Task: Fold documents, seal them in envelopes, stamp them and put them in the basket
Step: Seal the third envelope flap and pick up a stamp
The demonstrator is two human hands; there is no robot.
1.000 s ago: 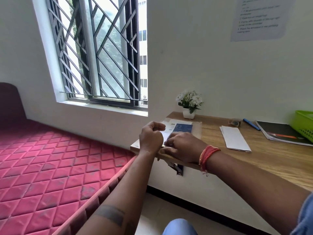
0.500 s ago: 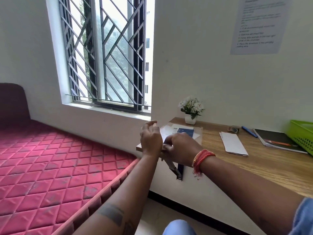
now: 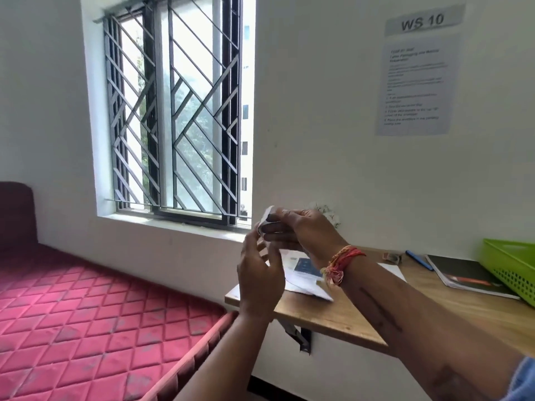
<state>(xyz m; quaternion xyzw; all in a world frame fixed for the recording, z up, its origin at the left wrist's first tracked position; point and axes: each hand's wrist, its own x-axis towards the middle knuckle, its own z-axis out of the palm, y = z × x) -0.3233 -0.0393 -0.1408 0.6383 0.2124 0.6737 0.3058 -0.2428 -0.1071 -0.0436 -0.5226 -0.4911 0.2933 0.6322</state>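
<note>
Small white paper pinched in right hand, raised above desk's left end; left hand just below, fingers relaxed, empty, nearer; envelope lies beneath hands

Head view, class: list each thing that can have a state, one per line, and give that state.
Right hand: raised, pinching a small white paper piece.
Left hand: open, fingers relaxed beside it.
Envelope: lying flat on the desk.
Green basket: upright, contents hidden.
Notebook: closed.
</note>
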